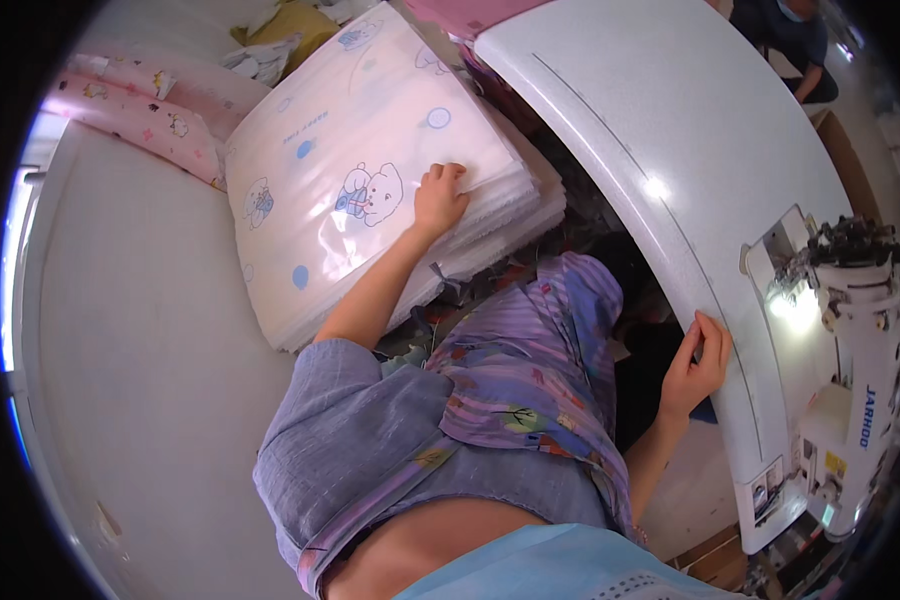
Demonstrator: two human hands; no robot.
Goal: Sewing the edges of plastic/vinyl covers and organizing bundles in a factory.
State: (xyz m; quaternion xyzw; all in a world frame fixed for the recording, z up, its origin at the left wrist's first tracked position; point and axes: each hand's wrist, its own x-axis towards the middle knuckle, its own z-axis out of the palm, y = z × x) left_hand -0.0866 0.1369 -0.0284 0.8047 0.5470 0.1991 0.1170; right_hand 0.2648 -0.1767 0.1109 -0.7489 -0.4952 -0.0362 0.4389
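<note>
My left hand (441, 200) rests on top of a thick stack of pale pink printed plastic sheets (320, 180), close to the edge facing me. Its fingers are bent and slightly apart, with no sheet visibly lifted in them. Cartoon bears and blue balloons decorate the top sheet, and the stack's layered edges look uneven. On the right, my right hand (694, 368) touches the near edge of a white sewing machine table (660, 150). Its fingers are stretched out with the thumb apart, and nothing shows between them.
A white industrial sewing machine (860, 370) with a lit lamp stands at the table's right. Pink patterned material (140, 110) lies at the far left, by a pale board (140, 330). Another person (785, 40) sits at the far right. A patterned apron covers my lap.
</note>
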